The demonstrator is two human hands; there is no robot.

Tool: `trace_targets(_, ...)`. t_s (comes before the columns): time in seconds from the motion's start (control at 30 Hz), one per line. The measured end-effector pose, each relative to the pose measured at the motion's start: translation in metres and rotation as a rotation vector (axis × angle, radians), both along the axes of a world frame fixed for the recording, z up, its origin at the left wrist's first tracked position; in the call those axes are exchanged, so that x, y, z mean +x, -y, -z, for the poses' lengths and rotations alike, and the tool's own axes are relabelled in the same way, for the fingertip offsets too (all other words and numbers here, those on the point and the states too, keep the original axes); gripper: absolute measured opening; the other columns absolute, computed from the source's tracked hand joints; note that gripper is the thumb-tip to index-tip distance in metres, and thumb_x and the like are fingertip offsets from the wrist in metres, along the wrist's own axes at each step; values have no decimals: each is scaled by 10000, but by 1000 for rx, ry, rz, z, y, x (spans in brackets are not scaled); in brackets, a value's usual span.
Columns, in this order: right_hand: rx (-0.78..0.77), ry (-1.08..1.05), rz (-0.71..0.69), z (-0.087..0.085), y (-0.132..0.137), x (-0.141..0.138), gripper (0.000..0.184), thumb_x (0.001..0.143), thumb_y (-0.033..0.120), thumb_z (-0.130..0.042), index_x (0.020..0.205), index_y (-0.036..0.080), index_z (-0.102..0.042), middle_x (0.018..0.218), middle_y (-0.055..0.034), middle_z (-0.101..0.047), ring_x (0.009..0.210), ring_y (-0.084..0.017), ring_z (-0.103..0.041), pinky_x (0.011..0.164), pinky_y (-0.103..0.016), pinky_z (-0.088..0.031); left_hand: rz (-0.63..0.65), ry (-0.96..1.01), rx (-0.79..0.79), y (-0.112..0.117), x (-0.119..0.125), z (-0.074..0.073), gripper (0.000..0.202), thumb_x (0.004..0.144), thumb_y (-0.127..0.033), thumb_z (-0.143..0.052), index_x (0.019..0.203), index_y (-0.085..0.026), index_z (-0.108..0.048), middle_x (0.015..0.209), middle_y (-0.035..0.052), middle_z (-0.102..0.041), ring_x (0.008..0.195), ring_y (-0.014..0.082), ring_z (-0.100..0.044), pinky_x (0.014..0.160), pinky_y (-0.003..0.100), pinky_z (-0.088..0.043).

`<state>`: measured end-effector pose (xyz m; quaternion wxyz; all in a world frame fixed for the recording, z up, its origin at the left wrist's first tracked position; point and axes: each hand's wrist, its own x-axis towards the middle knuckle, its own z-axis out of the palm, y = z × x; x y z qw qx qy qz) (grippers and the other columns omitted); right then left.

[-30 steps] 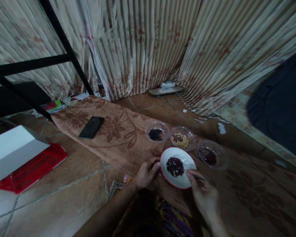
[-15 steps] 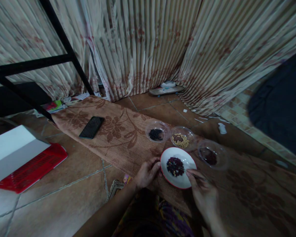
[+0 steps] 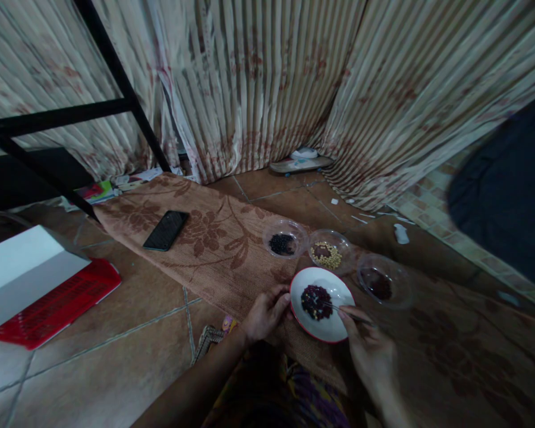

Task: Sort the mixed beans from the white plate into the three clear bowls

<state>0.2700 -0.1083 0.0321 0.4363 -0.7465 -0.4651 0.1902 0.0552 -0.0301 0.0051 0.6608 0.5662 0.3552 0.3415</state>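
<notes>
Three clear bowls (image 3: 345,249) are standing on the far side of a white bowl (image 3: 339,292) of mixed beans (image 3: 314,302). The right hand (image 3: 371,348) is pinching a thin utensil (image 3: 332,305) in its grip; the left hand (image 3: 265,313) is touching the white bowl's left rim, its grip unclear.

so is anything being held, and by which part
The right hand holds a thin tool by its shaft; the left hand touches the bowl at its rim.

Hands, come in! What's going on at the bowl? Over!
Left hand at edge of white bowl. Right hand gripping thin tool, tip at mostly dark beans. Three clear dishes close beyond bowl.
</notes>
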Motion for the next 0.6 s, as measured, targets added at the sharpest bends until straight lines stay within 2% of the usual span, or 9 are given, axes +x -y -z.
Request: trace_targets(0.6,16,37,-30,3,4,0,364,814,552,-618,867,213,-741,946,-77,-751,867,-239,-691,874,-390,-508,-6,2,12,0,1,-2,422,950,-504,-478,1136,-149,-610,808,26,-652,673,144,-623,678,264,-507)
